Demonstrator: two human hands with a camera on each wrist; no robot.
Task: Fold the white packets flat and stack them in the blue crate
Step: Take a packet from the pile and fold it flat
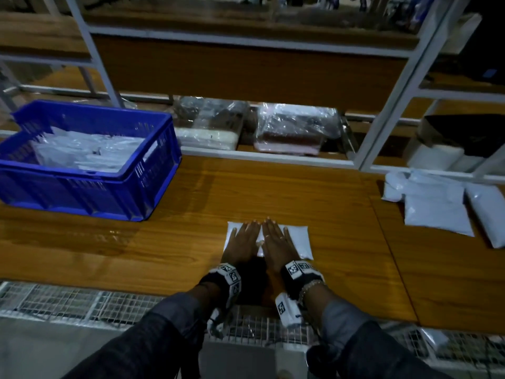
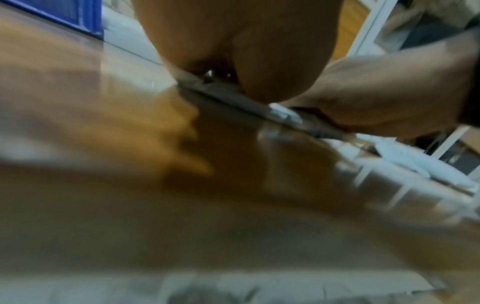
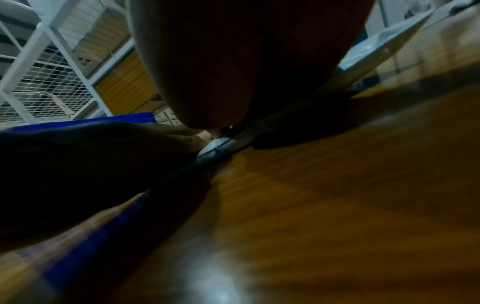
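Sitting far left on the brown wood-grain tabletop (image 1: 191,203): blue slotted plastic crate (image 1: 90,187), white plastic packets (image 1: 87,151) already piled inside. Centre, near the front edge: flat white rectangular packet (image 1: 296,239) on the table, both hands on top of it side by side. Left hand (image 1: 243,242) flat, fingers straight, palm down, pressing the packet's left half. Right hand (image 1: 276,242) same pose on the middle, fingers extended, nothing gripped. Fingertips of the two nearly touching. Wrist views blurred, show only palms low over the packet edge. Far right: loose pile of white plastic pouches (image 1: 437,209) on the table, well apart from the hands.
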